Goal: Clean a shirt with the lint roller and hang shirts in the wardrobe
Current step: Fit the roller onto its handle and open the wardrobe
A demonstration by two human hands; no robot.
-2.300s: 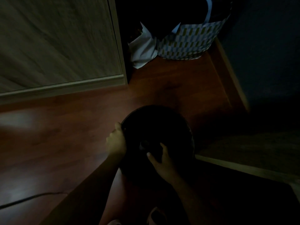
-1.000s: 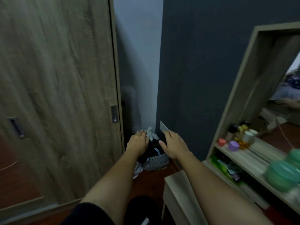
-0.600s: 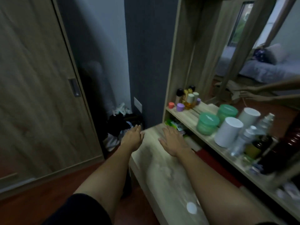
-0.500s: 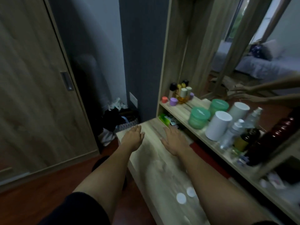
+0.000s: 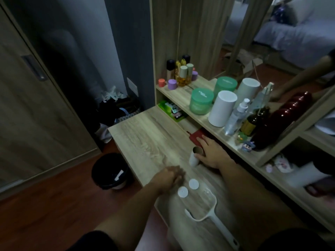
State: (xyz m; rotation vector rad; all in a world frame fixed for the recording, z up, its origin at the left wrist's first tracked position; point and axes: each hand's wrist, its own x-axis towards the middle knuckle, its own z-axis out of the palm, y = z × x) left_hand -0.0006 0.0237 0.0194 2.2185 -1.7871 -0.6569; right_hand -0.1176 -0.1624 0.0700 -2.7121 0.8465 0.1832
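Note:
A white lint roller handle (image 5: 208,217) lies on the wooden desk (image 5: 145,138) near me, with no roll on it. Two round white caps (image 5: 188,187) lie just beyond the handle. A short cardboard tube (image 5: 194,158) stands on the desk further on. My right hand (image 5: 212,154) rests flat beside the tube with straight fingers, its thumb touching the tube. My left hand (image 5: 170,176) is blurred and hovers low over the desk just left of the caps, fingers relaxed, holding nothing. No shirt is in view.
The wardrobe's sliding door (image 5: 36,105) fills the left. A black bin (image 5: 110,173) stands on the floor by the desk edge. A basket of clothes (image 5: 119,107) sits in the corner. Jars and bottles (image 5: 223,107) crowd the shelf under a mirror.
My view swung from the bin on the floor up and right to the desk. Both hands pulled back along the desk; the right one now touches the tube, the left is near the caps.

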